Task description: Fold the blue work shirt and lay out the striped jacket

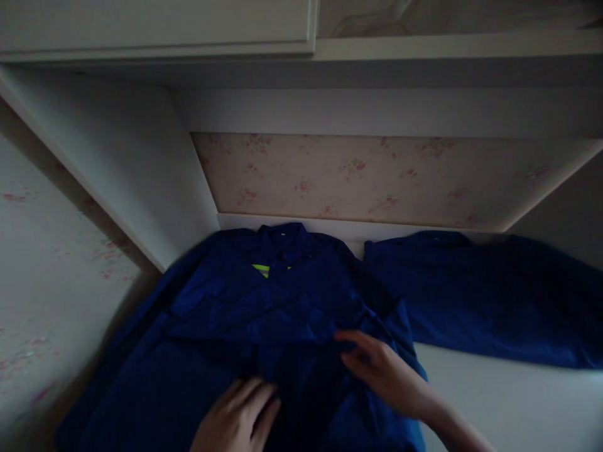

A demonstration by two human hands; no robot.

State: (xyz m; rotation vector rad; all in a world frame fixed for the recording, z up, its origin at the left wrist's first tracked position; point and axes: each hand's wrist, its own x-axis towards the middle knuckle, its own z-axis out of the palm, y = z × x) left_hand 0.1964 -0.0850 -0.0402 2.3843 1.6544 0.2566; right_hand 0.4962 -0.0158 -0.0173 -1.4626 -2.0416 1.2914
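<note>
A dark blue jacket (pixel 226 326) lies spread on a white surface (pixel 509 402), collar toward the back wall, with a yellow-green patch (pixel 262 270) showing at the neck. My left hand (pixel 238 417) rests flat on the jacket's lower front, fingers together. Just to its right, my right hand (pixel 384 370) lies on the fabric with its fingers stretched toward a fold in the middle. Neither hand visibly pinches the cloth. The light is dim.
A second dark blue garment (pixel 485 295) lies on the right, against the back. Flowered wallpaper (pixel 367 179) covers the back wall under a white shelf (pixel 377 110). A white slanted panel (pixel 122 169) closes the left side.
</note>
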